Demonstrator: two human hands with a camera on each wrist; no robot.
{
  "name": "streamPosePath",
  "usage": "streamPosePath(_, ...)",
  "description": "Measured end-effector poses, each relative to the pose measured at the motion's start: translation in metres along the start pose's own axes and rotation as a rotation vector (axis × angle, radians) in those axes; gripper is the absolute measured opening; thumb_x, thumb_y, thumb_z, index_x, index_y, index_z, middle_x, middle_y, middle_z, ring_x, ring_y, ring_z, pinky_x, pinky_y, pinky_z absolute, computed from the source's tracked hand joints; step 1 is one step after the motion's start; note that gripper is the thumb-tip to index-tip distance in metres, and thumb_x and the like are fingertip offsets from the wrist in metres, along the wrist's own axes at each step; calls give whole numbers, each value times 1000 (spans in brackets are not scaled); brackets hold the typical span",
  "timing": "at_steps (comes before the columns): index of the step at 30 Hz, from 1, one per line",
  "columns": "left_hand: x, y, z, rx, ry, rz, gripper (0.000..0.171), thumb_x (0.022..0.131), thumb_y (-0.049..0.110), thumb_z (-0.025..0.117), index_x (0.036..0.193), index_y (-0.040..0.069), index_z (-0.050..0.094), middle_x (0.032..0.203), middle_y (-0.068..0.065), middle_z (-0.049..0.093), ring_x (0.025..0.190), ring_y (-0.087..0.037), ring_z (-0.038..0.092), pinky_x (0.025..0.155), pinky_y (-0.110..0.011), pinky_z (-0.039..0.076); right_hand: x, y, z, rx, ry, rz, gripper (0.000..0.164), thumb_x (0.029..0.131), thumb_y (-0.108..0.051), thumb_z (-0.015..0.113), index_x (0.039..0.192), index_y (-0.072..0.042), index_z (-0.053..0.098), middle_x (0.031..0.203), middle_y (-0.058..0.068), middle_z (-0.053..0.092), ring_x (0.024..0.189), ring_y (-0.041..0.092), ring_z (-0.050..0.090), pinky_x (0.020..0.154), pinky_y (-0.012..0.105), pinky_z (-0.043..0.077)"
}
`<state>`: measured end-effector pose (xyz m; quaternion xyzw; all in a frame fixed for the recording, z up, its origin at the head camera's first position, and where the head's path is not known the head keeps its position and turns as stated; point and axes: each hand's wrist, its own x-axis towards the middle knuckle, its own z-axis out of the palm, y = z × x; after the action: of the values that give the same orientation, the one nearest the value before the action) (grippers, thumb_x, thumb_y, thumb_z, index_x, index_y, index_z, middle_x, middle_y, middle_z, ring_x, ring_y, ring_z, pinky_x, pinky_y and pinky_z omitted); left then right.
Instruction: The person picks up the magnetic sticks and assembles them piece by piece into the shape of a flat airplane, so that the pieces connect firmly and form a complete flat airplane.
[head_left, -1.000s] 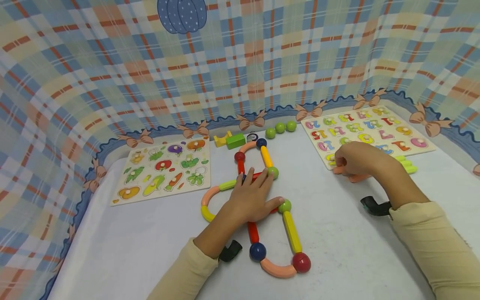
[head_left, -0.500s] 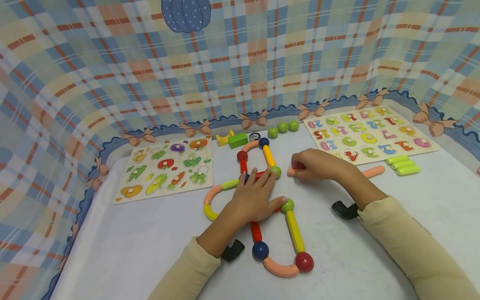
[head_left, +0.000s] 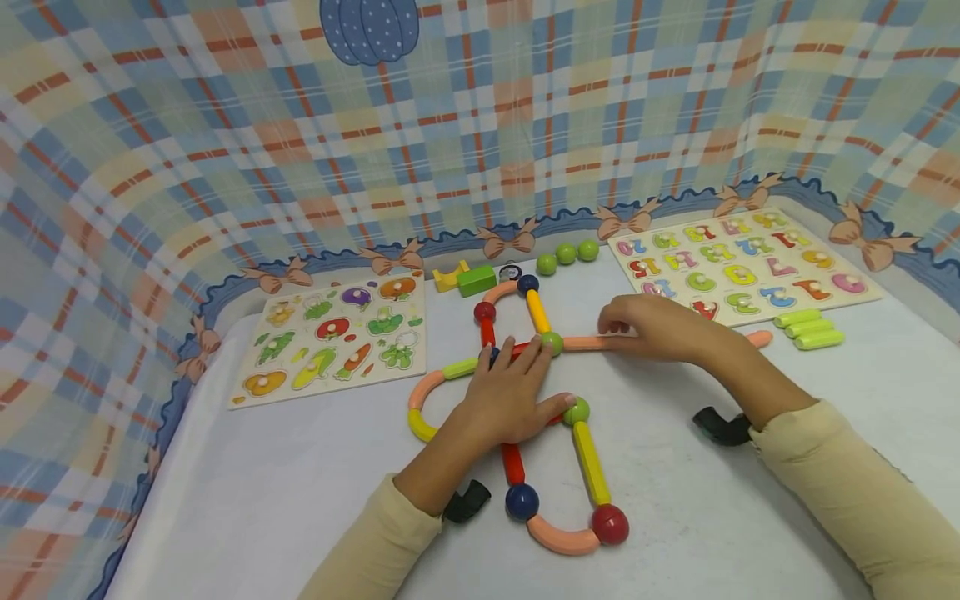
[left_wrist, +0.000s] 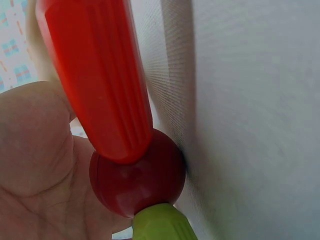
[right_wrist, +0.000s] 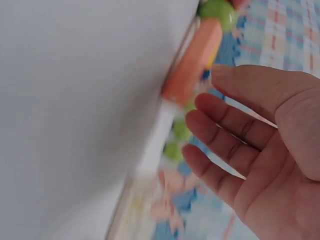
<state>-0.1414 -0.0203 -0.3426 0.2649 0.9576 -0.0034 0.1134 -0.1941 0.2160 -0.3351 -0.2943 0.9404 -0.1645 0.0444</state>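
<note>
My left hand [head_left: 502, 404] lies flat with spread fingers over a figure of magnetic sticks and balls. Its fingertips reach a green ball [head_left: 551, 342], and the thumb rests at a lower green ball [head_left: 577, 411]. From the upper green ball an orange stick [head_left: 588, 343] runs right, end against the ball. At the stick's far end is my right hand [head_left: 667, 329]; the right wrist view shows loosely bent fingers apart from the orange stick [right_wrist: 195, 60]. Beneath the left palm, the left wrist view shows a dark red ball [left_wrist: 140, 175] between a red stick [left_wrist: 100, 75] and a green one.
A vegetable puzzle board [head_left: 330, 337] lies left, a number puzzle board [head_left: 742, 267] back right. Several light green sticks [head_left: 810, 329] and another orange stick [head_left: 760, 337] are at right. Green balls [head_left: 566, 254] and a green block [head_left: 477, 281] sit by the plaid cloth.
My right hand has brought the orange stick from the right to the upper green ball, let go of it and drawn back slightly right. The left hand stays in place.
</note>
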Motion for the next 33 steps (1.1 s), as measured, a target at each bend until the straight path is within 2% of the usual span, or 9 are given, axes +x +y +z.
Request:
streamPosePath(3, -1, 0, -1, -7, 0, 3, 81, 82, 70, 27, 146, 22, 13, 150, 2, 11, 135, -31, 6, 104, -54, 8, -31, 15, -15, -23, -14, 71, 12, 79, -6, 66, 90, -12, 66, 84, -3, 59, 76, 15, 51, 70, 34, 46)
streamPosePath(5, -1, 1, -2, -2, -11, -1, 81, 82, 69, 27, 146, 22, 12, 150, 2, 10, 135, -31, 5, 104, -54, 7, -50, 27, -23, -47, -43, 141, 13, 77, -8, 70, 89, -12, 66, 83, -1, 59, 75, 16, 51, 69, 36, 46)
streamPosePath(9, -1, 0, -4, 10, -21, -6, 81, 82, 69, 27, 146, 22, 11, 150, 2, 9, 135, -30, 5, 104, -54, 7, -76, 51, -34, -97, -91, 295, 28, 71, -37, 75, 87, -14, 69, 85, 2, 61, 77, 19, 53, 67, 41, 45)
streamPosePath(11, -1, 0, -4, 10, -22, -7, 81, 83, 69, 27, 146, 22, 11, 150, 2, 9, 135, -31, 5, 104, -54, 7, -81, 60, -36, -114, -99, 329, 40, 68, -51, 71, 85, -15, 70, 86, 2, 62, 76, 20, 53, 66, 42, 44)
streamPosePath(13, -1, 0, -4, 6, -17, -5, 81, 82, 69, 27, 146, 21, 12, 150, 1, 10, 135, -31, 5, 104, -53, 7, -83, 64, -36, -120, -104, 340, 43, 67, -57, 68, 84, -17, 71, 84, 0, 62, 74, 19, 52, 64, 40, 44)
streamPosePath(16, 0, 1, -2, -6, -14, 1, 81, 83, 69, 28, 146, 21, 12, 150, 1, 10, 135, -31, 6, 104, -54, 7, -81, 62, -32, -112, -117, 281, 29, 71, -47, 71, 80, -20, 71, 79, -4, 60, 70, 15, 49, 62, 35, 42)
streamPosePath(20, -1, 1, -1, -15, -9, 0, 81, 82, 69, 28, 146, 21, 13, 150, 1, 10, 135, -31, 6, 104, -54, 7, -69, 40, -22, -51, -126, 139, 11, 73, -24, 75, 82, -21, 72, 77, -9, 59, 66, 11, 47, 59, 29, 42)
streamPosePath(27, 1, 1, 0, 8, -10, -9, 82, 82, 70, 26, 146, 22, 12, 150, 2, 10, 135, -30, 6, 104, -54, 7, -38, -8, 1, 53, -154, -38, 14, 75, -17, 74, 88, -21, 70, 77, -13, 58, 68, 8, 48, 61, 25, 44)
streamPosePath(33, 3, -4, 0, -19, -8, 2, 84, 79, 73, 26, 146, 23, 12, 150, 3, 11, 135, -30, 6, 103, -55, 7, -25, -27, 13, 73, -166, -95, 15, 76, -18, 73, 89, -23, 69, 77, -14, 57, 71, 9, 49, 65, 26, 45)
